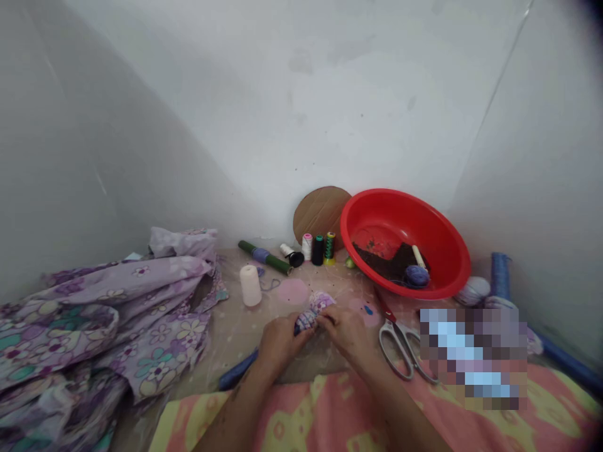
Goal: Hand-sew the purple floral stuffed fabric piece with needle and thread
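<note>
My left hand [281, 339] is closed around a small bundle of floral cloth [307, 319], white and lilac with bluish thread wound about it. A blue wrapped rod [238, 370] shows past my left wrist, in line with the bundle; my hand hides whether they join. My right hand [347, 328] pinches at the bundle's right side with thumb and forefinger; whether a thread is between those fingertips is too small to tell. A loose flap of the cloth [323, 301] spreads beyond my fingers. Right of my right hand lie grey-handled scissors [398, 351].
Lilac floral fabric [160, 326] is heaped at left. Ahead stand a white thread cone [250, 285], several thread spools [318, 250], a green tube [264, 256] and a cardboard disc [316, 220]. A red basin [405, 210] leans at right. A pink-yellow cloth [311, 414] covers the near side.
</note>
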A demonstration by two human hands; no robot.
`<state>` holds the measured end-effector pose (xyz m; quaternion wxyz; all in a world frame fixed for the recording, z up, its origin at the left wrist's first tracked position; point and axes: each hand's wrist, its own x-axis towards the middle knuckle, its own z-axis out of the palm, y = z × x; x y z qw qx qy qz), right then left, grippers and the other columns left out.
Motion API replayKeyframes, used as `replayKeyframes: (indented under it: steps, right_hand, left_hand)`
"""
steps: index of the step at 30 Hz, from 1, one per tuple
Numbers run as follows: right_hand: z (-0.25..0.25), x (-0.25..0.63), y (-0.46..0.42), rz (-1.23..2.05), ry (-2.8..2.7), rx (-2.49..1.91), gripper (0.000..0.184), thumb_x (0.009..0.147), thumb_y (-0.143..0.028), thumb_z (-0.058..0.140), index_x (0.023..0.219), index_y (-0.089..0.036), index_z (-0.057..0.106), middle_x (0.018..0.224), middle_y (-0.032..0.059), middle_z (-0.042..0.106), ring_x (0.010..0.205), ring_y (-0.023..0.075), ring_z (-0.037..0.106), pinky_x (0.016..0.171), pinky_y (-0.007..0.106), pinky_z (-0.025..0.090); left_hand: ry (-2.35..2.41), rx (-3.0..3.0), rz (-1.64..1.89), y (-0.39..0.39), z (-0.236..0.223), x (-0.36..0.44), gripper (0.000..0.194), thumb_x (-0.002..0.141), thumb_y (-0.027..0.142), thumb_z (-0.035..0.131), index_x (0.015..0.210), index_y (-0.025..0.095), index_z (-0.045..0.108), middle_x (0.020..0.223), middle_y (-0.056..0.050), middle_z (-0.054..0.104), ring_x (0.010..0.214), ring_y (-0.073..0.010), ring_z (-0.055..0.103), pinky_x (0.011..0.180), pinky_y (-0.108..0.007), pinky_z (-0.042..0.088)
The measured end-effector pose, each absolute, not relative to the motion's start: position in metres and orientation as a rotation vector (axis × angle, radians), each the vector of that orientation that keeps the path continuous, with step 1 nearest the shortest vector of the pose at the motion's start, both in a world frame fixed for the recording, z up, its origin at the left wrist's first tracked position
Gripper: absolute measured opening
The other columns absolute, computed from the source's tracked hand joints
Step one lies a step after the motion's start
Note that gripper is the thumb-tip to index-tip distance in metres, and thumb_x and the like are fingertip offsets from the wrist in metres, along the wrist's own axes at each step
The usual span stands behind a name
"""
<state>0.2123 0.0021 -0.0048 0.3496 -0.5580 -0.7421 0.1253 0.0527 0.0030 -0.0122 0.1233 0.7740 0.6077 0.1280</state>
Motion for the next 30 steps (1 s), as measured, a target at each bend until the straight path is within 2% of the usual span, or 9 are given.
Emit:
replayKeyframes:
  steps: [3,5,8,14,17,19,22,27,30]
  right_hand:
    - [-0.006,0.227,0.008,0.647,-1.552,-1.236,0.021,0.068,-0.034,0.053,0.057,-0.016,0.058,0.051,-0.0015,0.053,0.049,0.0100,0.046,0.048,0.021,0.033]
    - [-0.005,0.239,0.012,0.714,-1.212,-1.143,0.023,0.063,-0.037,0.057,0.056,-0.015,0.055,0.042,-0.0053,0.043,0.041,0.0069,0.037,0.042,0.019,0.028]
    - [-0.004,0.257,0.016,0.656,-0.797,-1.044,0.024,0.058,-0.038,0.062,0.059,-0.015,0.054,0.039,-0.0085,0.036,0.038,0.0046,0.029,0.039,0.019,0.023]
    - [0.000,0.278,0.015,0.393,-0.557,-1.077,0.022,0.061,-0.036,0.058,0.069,-0.015,0.056,0.043,-0.0080,0.040,0.038,0.0053,0.033,0.039,0.019,0.026]
    - [0.002,0.282,0.013,0.350,-0.667,-1.239,0.023,0.062,-0.031,0.055,0.078,-0.015,0.061,0.059,-0.0006,0.057,0.049,0.0098,0.047,0.045,0.021,0.035]
    - [0.002,0.282,0.011,0.322,-0.877,-1.397,0.026,0.061,-0.028,0.053,0.083,-0.016,0.063,0.073,0.0037,0.063,0.060,0.0141,0.053,0.053,0.024,0.039]
    - [-0.001,0.274,0.010,0.234,-1.167,-1.543,0.026,0.063,-0.028,0.048,0.081,-0.017,0.064,0.071,0.0041,0.064,0.062,0.0167,0.055,0.057,0.025,0.040]
    - [-0.005,0.240,0.003,0.211,-1.627,-1.424,0.022,0.069,-0.030,0.046,0.070,-0.019,0.064,0.068,0.0033,0.064,0.062,0.0155,0.056,0.060,0.024,0.041]
    - [-0.006,0.218,-0.003,0.203,-1.898,-1.432,0.023,0.070,-0.026,0.047,0.087,-0.023,0.063,0.081,0.0028,0.065,0.071,0.0161,0.058,0.064,0.025,0.040]
  left_hand:
    - [1.765,2.257,0.401,0.004,-0.015,0.052,0.049,0.073,0.057,0.032,0.102,0.024,0.053,0.088,-0.005,0.062,0.079,-0.0184,0.055,0.063,-0.024,0.035]
    - [1.761,2.247,0.409,0.005,-0.016,0.051,0.049,0.072,0.057,0.032,0.102,0.025,0.053,0.088,-0.005,0.062,0.079,-0.0184,0.055,0.063,-0.024,0.035]
    - [1.775,2.231,0.409,0.004,-0.014,0.052,0.050,0.072,0.058,0.033,0.102,0.023,0.054,0.087,-0.005,0.062,0.079,-0.0182,0.055,0.063,-0.023,0.034]
    - [1.804,2.223,0.378,0.001,-0.008,0.054,0.051,0.072,0.058,0.033,0.103,0.023,0.053,0.088,-0.006,0.062,0.081,-0.0194,0.055,0.064,-0.025,0.035]
    - [1.797,2.220,0.383,0.001,-0.008,0.054,0.050,0.072,0.057,0.033,0.103,0.023,0.053,0.089,-0.006,0.061,0.082,-0.0188,0.055,0.065,-0.025,0.035]
    - [1.794,2.227,0.384,0.002,-0.008,0.054,0.050,0.072,0.057,0.033,0.102,0.023,0.054,0.089,-0.006,0.061,0.081,-0.0187,0.055,0.065,-0.024,0.035]
    - [1.787,2.248,0.393,0.003,-0.010,0.054,0.050,0.073,0.057,0.032,0.101,0.022,0.054,0.087,-0.006,0.062,0.079,-0.0189,0.056,0.063,-0.024,0.035]
    - [1.767,2.257,0.401,0.003,-0.011,0.053,0.050,0.073,0.057,0.031,0.102,0.023,0.053,0.088,-0.006,0.062,0.080,-0.0181,0.056,0.064,-0.024,0.035]
    - [1.761,2.276,0.405,0.003,-0.012,0.053,0.051,0.074,0.058,0.028,0.100,0.023,0.054,0.088,-0.005,0.062,0.080,-0.0186,0.056,0.064,-0.024,0.035]
